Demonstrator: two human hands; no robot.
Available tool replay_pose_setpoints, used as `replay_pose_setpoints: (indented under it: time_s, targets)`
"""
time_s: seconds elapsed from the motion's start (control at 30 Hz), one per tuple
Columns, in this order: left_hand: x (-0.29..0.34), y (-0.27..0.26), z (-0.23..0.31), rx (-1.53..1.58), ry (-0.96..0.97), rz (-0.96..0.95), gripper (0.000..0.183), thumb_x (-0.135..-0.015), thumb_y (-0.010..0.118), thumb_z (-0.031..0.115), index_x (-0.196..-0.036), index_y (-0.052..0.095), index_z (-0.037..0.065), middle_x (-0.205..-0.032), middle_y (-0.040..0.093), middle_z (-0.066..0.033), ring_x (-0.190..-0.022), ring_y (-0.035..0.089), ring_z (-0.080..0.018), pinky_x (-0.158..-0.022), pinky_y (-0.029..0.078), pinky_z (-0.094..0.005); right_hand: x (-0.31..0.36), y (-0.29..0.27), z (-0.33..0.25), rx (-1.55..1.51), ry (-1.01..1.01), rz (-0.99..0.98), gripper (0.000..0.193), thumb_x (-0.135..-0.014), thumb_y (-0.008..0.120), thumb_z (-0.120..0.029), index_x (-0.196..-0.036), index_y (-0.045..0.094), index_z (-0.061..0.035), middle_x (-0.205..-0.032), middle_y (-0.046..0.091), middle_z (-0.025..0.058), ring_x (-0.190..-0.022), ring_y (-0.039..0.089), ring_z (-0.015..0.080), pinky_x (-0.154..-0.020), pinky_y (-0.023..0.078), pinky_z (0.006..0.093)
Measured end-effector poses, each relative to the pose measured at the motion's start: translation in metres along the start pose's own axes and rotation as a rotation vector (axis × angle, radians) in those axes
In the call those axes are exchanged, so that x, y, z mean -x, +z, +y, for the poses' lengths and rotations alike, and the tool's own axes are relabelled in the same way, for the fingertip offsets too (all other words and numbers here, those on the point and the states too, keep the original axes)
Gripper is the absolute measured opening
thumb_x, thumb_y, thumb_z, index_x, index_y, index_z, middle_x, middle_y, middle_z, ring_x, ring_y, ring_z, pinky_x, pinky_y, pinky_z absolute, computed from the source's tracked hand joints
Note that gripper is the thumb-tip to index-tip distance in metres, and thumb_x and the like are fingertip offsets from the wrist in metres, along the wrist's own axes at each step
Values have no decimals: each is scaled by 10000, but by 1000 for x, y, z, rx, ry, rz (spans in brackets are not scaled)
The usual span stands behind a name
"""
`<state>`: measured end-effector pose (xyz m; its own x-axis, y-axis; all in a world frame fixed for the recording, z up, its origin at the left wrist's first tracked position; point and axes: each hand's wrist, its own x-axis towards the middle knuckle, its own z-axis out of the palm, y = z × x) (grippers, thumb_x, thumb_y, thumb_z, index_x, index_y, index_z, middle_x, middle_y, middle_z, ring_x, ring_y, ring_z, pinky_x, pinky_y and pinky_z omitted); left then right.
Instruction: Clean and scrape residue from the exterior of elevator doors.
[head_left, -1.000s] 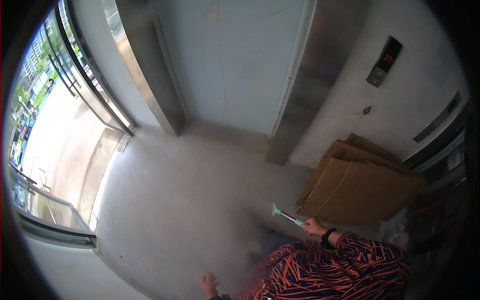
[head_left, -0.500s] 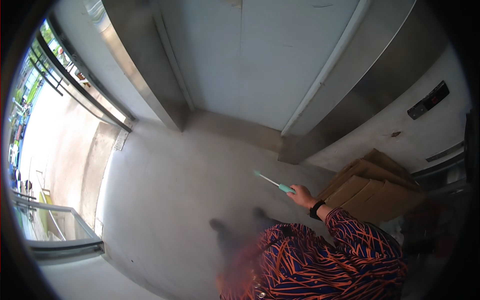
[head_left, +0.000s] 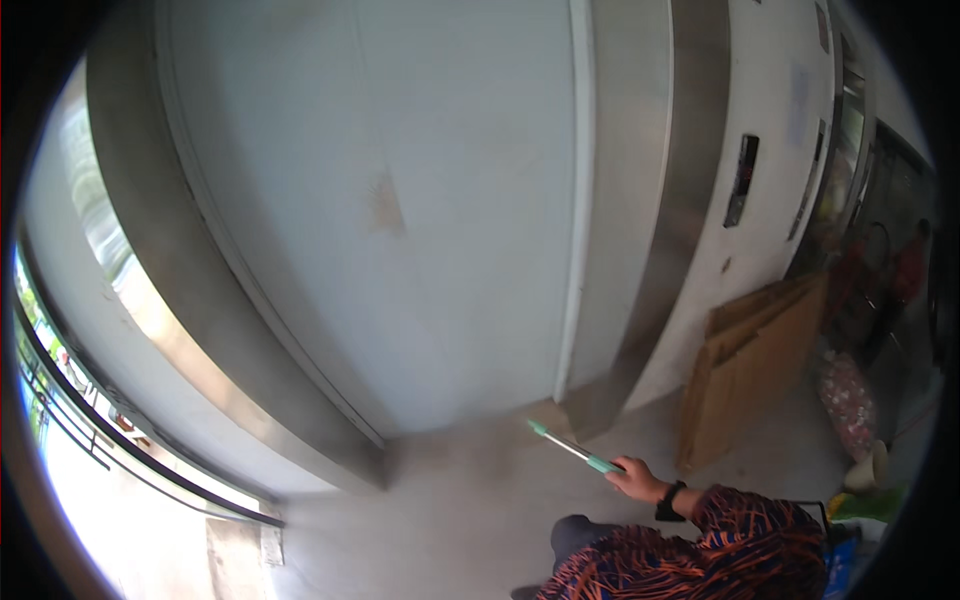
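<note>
My right hand [head_left: 637, 482], with a black band [head_left: 672, 500] at the wrist, is closed round the handle of a slim tool [head_left: 568, 446]. This tool has a green grip, a pale thin shaft and a green tip pointing up and left, away from me; its exact kind is too small to tell. Its tip appears in front of the foot of a pair of grey elevator doors [head_left: 470, 220], and I cannot tell whether it touches anything. A brownish smudge [head_left: 385, 205] marks the doors. My left hand is out of sight.
Folded brown cardboard [head_left: 750, 365] leans against the wall at right, below a black call panel [head_left: 741, 180]. Beyond it stand a pink patterned bag [head_left: 847, 405] and a pale cup-like container [head_left: 868, 467]. A metal door frame [head_left: 240, 350] borders the left, near a bright doorway.
My view has tilted up and turned right, so more of the elevator doors and the right-hand wall shows. The tool stays in my right hand, held out ahead.
</note>
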<state>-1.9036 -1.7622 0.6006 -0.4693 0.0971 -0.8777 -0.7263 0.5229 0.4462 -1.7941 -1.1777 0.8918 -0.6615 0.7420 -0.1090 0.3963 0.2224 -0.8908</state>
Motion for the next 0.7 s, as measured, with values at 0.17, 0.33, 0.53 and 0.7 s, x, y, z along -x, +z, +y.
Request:
replay_pose_setpoints:
  time_s: [0.17,0.33,0.53,0.7]
  targets:
    - [-7,32,91,50,74,2,555,-861,565,390,-1290,452,55,-1219,530,-128,-1024,575,-260,-708,508,-437,-19,-25,-81,-447,278,-139,245,-843,579,-97,-1053,524,18,-779,592,56,-554,539,95,-465,418,249]
    - [56,87,336,-93,444,-33,334,-875,536,251,-1097,596,9,-893,654,-95,-779,630,-170,-530,486,-293,-89,-19,-99,-389,-29,-22,242,-897,548,-138,-1071,503,24,-766,582,54,-576,535,90,-485,424,233]
    - [43,126,536,-310,817,-195,381,-871,545,176,-1211,542,5,-1228,558,-152,-1121,543,-216,-969,421,-375,-210,5,-128,-413,-366,150,256,-913,539,-132,-1130,511,1,-837,587,30,-663,568,80,-568,459,221]
    - [91,193,678,-249,1111,-241,298,-904,541,215,-1076,609,-19,-902,656,-64,-792,605,-137,-658,501,-275,-276,14,-150,-511,-366,101,286,-897,561,-99,-1163,516,-3,-855,594,19,-715,591,69,-584,464,202]
